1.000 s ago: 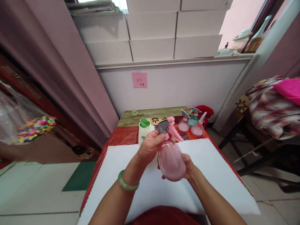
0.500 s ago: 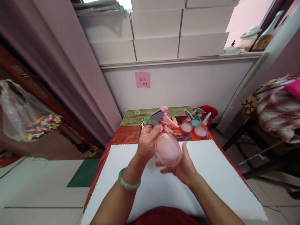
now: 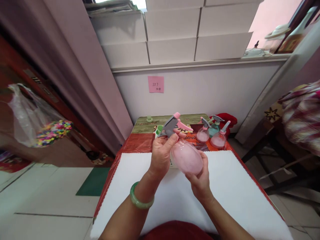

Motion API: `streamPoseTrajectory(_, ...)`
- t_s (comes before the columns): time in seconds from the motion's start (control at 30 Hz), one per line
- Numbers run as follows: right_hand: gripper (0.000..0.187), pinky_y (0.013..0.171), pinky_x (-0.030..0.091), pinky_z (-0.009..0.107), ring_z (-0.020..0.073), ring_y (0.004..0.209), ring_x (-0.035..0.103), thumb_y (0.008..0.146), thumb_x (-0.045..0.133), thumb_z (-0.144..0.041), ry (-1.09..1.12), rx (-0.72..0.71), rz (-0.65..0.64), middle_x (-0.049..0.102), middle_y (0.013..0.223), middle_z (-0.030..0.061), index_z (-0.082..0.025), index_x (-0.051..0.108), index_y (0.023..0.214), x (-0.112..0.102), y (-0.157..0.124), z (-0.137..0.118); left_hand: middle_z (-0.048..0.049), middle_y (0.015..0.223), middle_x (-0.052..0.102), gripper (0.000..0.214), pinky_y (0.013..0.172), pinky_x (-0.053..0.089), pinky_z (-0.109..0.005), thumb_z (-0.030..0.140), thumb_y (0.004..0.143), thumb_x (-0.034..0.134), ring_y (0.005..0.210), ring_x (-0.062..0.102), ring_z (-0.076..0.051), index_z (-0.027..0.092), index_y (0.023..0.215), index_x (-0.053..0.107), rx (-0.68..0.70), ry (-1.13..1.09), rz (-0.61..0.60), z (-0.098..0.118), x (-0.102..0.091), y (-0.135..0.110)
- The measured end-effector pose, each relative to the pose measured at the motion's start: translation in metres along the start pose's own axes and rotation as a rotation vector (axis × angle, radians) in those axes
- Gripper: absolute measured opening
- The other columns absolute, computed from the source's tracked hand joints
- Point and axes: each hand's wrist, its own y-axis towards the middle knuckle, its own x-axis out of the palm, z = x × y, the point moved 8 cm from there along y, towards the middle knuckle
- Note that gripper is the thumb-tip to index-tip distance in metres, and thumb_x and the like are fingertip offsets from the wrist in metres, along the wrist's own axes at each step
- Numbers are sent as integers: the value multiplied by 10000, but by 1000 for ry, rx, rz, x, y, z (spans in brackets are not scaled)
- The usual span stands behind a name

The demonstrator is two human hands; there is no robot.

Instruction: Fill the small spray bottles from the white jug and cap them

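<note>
Tilted above the white mat point(image 3: 175, 203), a clear pink spray bottle point(image 3: 188, 158) with a grey and pink trigger head is held between both hands. My left hand point(image 3: 161, 151), with a green bangle on its wrist, is closed around the neck just below the trigger head. Around the rounded lower end of the bottle my right hand point(image 3: 201, 181) has its fingers and thumb wrapped. Pale, cloudy contents show through the wall of the bottle.
Two pink spray bottles point(image 3: 203, 135) and a teal spray bottle point(image 3: 214, 129) stand at the table's back right, before a red cloth item point(image 3: 228, 121). A green-rimmed container point(image 3: 159, 130) and a small green cup point(image 3: 149, 118) are farther left. A stool point(image 3: 260, 153) stands right.
My right hand has gone from open beside the bottle to gripping its lower end. The bottle's bottom has swung to the right; my left hand keeps its hold on the neck.
</note>
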Motion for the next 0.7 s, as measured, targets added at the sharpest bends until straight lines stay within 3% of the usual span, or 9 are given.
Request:
streamPoseTrajectory(0.1, 1101, 1159, 456, 549, 388, 1430, 486, 515, 1023, -446, -211, -205, 146, 473, 1523, 152, -325, 409, 1422, -7, -6, -14, -61, 894, 800, 248, 965, 546, -355, 404, 839, 849, 936, 759, -215, 184, 940, 796, -14, -23, 38, 0, 2, -2)
streamPoseTrajectory(0.2, 1278, 1159, 467, 554, 385, 1486, 451, 480, 1044, -503, -103, -121, 62, 456, 1584, 154, -344, 337, 1533, 2, -5, -15, -53, 874, 788, 283, 945, 549, -347, 424, 826, 861, 901, 753, -204, 178, 939, 780, -43, -51, 37, -3, 6, -4)
streamPoseTrajectory(0.27, 1146, 974, 599, 519, 378, 1361, 593, 603, 913, -739, 128, 138, -97, 586, 1494, 163, -323, 400, 1539, 15, -3, -4, -55, 850, 780, 315, 899, 556, -336, 443, 811, 874, 868, 746, -202, 169, 934, 776, -59, -31, 29, -5, 8, -6)
streamPoseTrajectory(0.33, 1012, 665, 646, 424, 348, 1025, 759, 726, 614, -960, 344, 504, -263, 749, 1211, 178, -245, 554, 1440, 27, -10, 12, -63, 847, 780, 338, 837, 557, -315, 455, 789, 891, 827, 731, -192, 160, 914, 782, -83, 9, 17, -8, 10, -8)
streamPoseTrajectory(0.4, 983, 429, 540, 293, 258, 664, 748, 798, 417, -999, 471, 826, -363, 780, 889, 141, -182, 661, 1286, 30, -22, 24, -71, 860, 783, 350, 785, 551, -292, 466, 771, 903, 796, 710, -176, 155, 888, 794, -120, 35, -9, -11, 14, -11)
streamPoseTrajectory(0.5, 814, 319, 386, 179, 161, 474, 648, 876, 485, -908, 569, 1024, -366, 734, 708, 68, -174, 694, 1160, 22, -29, 35, -88, 906, 792, 366, 770, 546, -287, 492, 761, 903, 797, 695, -173, 152, 863, 815, -164, 58, -53, -17, 19, -15)
streamPoseTrajectory(0.6, 711, 336, 416, 187, 172, 536, 685, 796, 708, -822, 580, 925, -264, 771, 813, 60, -223, 693, 1178, 12, -24, 40, -105, 985, 800, 368, 761, 544, -295, 504, 775, 888, 807, 698, -182, 157, 879, 826, -150, 93, -53, -18, 20, -18)
streamPoseTrajectory(0.7, 725, 478, 557, 256, 229, 736, 757, 709, 877, -641, 527, 630, -125, 800, 1054, 69, -293, 659, 1307, -3, -14, 34, -95, 984, 803, 324, 788, 558, -310, 481, 806, 869, 848, 725, -205, 174, 894, 815, -78, 84, -12, -13, 18, -18)
